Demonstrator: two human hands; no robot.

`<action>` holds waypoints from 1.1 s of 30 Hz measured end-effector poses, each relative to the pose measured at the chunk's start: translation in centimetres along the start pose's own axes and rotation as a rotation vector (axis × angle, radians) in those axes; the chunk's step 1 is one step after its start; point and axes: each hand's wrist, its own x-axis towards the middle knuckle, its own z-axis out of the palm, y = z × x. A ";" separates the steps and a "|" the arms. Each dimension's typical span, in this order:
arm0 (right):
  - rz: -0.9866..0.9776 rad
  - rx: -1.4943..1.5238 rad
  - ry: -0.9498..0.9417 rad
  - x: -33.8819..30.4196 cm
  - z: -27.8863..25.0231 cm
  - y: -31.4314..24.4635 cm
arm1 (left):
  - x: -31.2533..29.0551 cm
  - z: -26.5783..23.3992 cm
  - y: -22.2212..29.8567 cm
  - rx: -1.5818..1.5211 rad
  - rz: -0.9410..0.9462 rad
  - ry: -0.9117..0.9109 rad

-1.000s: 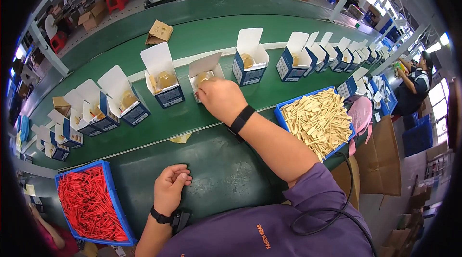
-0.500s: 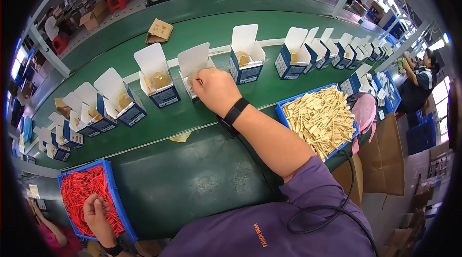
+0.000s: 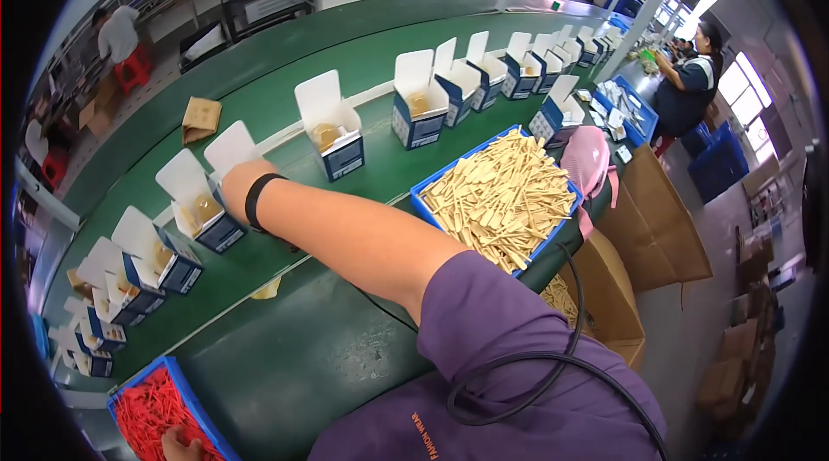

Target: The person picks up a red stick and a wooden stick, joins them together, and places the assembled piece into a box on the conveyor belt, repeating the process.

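Note:
My right hand (image 3: 244, 187) is at the front of an upright white-and-blue carton (image 3: 231, 148) with its lid raised. The back of the hand hides its fingers and most of the carton. Low at the left, my left hand (image 3: 180, 445) rests in red sticks (image 3: 155, 409) filling a blue tray (image 3: 192, 392). Its visible fingers are bent inward; whatever is between them cannot be made out. Beside the right hand stand similar open cartons, one (image 3: 209, 215) to its left and another (image 3: 332, 137) to its right, each with a round yellowish item inside.
A blue tray (image 3: 420, 202) of pale wooden sticks (image 3: 501, 202) lies right of my arm, beside a pink bag (image 3: 585, 159). More open cartons line the green conveyor (image 3: 276, 176). A black cable crosses my sleeve. A co-worker (image 3: 691, 72) stands at the far right.
The view has swung right, so the cartons and trays sit further left. My right hand stays at the same carton, reaching lower. My left hand has sunk deeper among the red sticks.

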 end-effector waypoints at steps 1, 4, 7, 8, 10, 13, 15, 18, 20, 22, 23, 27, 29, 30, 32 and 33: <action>-0.009 0.029 0.006 -0.7 -0.7 0.1 | 0.2 -0.2 0.5 -0.003 0.014 0.007; -0.033 0.081 0.011 -3.7 -3.0 0.7 | 0.2 0.2 1.1 -0.019 0.008 0.142; -0.122 0.348 0.456 -9.7 -5.2 3.0 | 0.2 0.4 1.1 0.031 0.036 0.144; -0.136 0.409 0.506 -11.0 -4.9 4.1 | 0.1 0.4 1.3 0.067 0.034 0.137; -0.081 0.485 0.533 -14.4 -5.1 6.2 | -0.4 0.0 2.4 0.106 -0.011 0.099; 0.107 0.417 0.410 -19.5 -5.8 10.9 | -0.4 0.5 2.7 0.172 -0.083 0.044; 0.244 0.401 0.295 -22.7 -6.0 14.5 | 1.3 2.8 -1.3 0.006 -0.066 0.141; 0.413 0.336 0.272 -27.4 -6.1 19.7 | 2.3 4.3 -2.8 -0.147 -0.051 0.198; 0.558 0.235 0.232 -29.5 -7.4 21.3 | 1.6 4.0 -2.9 -0.218 -0.039 0.218; 0.585 0.247 0.182 -30.0 -7.2 22.7 | 1.6 4.1 -2.6 -0.329 -0.049 0.316; 0.610 0.250 0.145 -30.2 -7.1 23.1 | 1.5 4.1 -2.6 -0.385 -0.052 0.368; 0.669 0.104 -0.009 -30.0 -5.3 23.3 | 1.4 4.3 -4.0 -0.538 -0.146 0.344; 0.667 0.033 -0.065 -29.5 -4.1 23.5 | 1.3 4.0 -4.2 -0.531 -0.104 0.432; 0.678 -0.010 -0.063 -29.6 -3.6 23.7 | 1.4 3.8 -4.3 -0.524 -0.057 0.514; 0.674 -0.088 -0.066 -29.2 -2.4 23.9 | 0.3 1.8 -1.4 -0.757 -0.082 0.551; 0.637 -0.084 -0.070 -29.1 -2.3 24.1 | -0.9 -0.1 3.3 -1.005 -0.152 0.507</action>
